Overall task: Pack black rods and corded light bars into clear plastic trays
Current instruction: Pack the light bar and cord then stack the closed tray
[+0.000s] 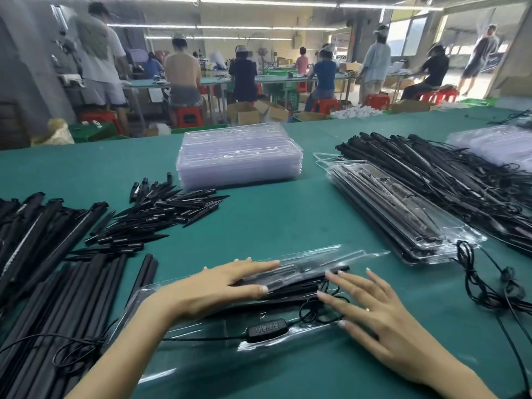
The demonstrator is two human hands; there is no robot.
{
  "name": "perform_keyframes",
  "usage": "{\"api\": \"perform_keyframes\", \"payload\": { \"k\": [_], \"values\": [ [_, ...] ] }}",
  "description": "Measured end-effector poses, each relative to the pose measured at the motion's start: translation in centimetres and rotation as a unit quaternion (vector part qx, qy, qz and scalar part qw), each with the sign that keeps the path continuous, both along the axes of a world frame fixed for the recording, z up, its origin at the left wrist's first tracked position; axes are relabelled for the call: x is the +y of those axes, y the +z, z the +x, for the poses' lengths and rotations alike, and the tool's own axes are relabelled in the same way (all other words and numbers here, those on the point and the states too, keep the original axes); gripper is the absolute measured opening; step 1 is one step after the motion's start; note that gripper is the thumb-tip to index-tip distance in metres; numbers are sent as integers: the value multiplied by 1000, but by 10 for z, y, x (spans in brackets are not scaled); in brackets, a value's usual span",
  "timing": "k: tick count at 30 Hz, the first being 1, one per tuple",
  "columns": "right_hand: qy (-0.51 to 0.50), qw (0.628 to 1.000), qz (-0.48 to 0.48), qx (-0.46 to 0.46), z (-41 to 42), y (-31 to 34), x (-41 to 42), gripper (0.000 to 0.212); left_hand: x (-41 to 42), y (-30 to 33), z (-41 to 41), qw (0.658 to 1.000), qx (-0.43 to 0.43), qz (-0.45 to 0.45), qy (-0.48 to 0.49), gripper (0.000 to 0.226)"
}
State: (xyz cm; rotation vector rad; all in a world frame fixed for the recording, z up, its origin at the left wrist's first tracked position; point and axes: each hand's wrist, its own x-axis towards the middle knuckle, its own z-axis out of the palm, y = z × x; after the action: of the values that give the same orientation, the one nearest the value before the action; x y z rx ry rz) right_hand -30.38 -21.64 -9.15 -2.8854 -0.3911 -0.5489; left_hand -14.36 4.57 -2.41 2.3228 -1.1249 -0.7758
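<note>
While hands [218,286] press tray [201,349].

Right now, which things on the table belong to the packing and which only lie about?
In use: left hand and right hand flat on the clear tray; black rods; cord controller.

Lying about: empty trays; packed trays; spike pile; corded bars.

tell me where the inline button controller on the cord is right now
In the head view, the controller lies low and centre on the clear tray, between the left hand and right hand.
</note>
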Motion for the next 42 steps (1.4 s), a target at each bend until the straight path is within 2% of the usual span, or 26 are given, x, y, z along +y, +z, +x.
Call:
{"api": "perform_keyframes", "payload": {
  "k": [4, 10, 14, 19, 24, 26, 29, 32, 35, 37, 39, 42],
  "values": [
    [-10, 999, -35, 2, 1, 0, 2, 46, 0, -5, -5, 1000, -12, 17, -5, 50],
    [-39, 997, -45, -44, -4, 0, 1, 40, 1, -3, -9, 999, -22, 23, -6, 52],
    [-41, 998, -25, -43, -5, 4, 4, 42, 0, -7, -14, 998, -46, 42, -7, 54],
    [-27, 998, -26, 49, -9, 8, 1, 40, 1, -9, -15, 998, -53, 39, -2, 53],
    [-73, 988, -54, 128, -11, 15, 3, 45, 1, -11, -10, 997, -59, 42, -7, 54],
    [-100, 976, -26, 189, -12, 15, 5, 51, 3, -20, -11, 994, -93, 49, -12, 59],
    [-136, 968, -3, 212, -13, 2, -4, 65, 4, -42, -19, 982, -177, 54, -19, 72],
    [-144, 959, -13, 242, -15, 2, -4, 71, 2, -57, -27, 967, -251, 52, -10, 68],
    [-137, 969, -43, 203, -17, 4, -2, 59, 1, -61, -29, 964, -261, 39, 13, 58],
    [-123, 986, -50, 98, -21, 3, -4, 53, 1, -62, -29, 963, -264, 39, 20, 57],
    [-101, 994, 10, -39, -28, -1, -7, 51, 2, -62, -30, 963, -265, 43, 20, 58],
    [-76, 984, 80, -138, -40, -9, -13, 45, 1, -60, -31, 963, -264, 53, 17, 58]
  ]
}}
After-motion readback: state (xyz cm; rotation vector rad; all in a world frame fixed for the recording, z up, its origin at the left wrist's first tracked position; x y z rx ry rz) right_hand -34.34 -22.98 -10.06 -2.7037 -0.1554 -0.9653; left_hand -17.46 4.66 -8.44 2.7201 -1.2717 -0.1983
